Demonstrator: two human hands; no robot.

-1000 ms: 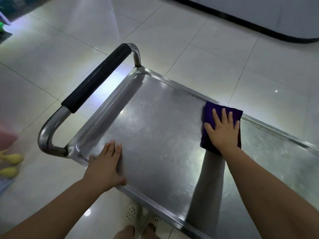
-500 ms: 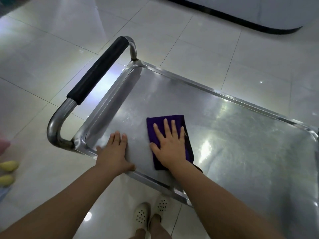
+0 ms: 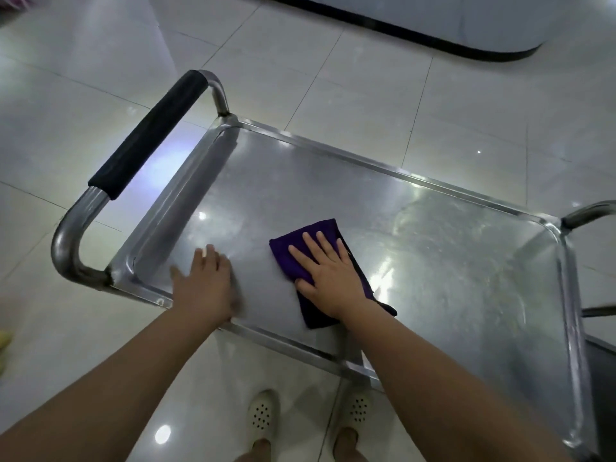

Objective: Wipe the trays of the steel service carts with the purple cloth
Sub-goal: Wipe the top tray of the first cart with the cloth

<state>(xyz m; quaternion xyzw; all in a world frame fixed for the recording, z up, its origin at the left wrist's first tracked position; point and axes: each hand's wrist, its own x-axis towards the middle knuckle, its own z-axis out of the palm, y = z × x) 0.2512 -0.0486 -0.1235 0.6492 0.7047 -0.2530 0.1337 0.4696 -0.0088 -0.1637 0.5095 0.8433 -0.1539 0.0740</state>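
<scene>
Glossy tiled floor (image 3: pixel 333 78) is seen beneath the steel tray (image 3: pixel 433 261); the purple cloth (image 3: pixel 320 271) is pressed flat by the right hand (image 3: pixel 328 278), fingers spread; the left hand (image 3: pixel 203 285) is laid flat near the rim; the cart could roll if pushed hard.

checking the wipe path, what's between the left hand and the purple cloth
Only bare steel tray lies between the flat left hand and the folded purple cloth, in the head view.

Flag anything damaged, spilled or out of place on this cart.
Nothing stands out. The steel tray shows only faint swirl marks and glare. The purple cloth lies flat under the right hand; the left hand rests near the tray's edge.
</scene>
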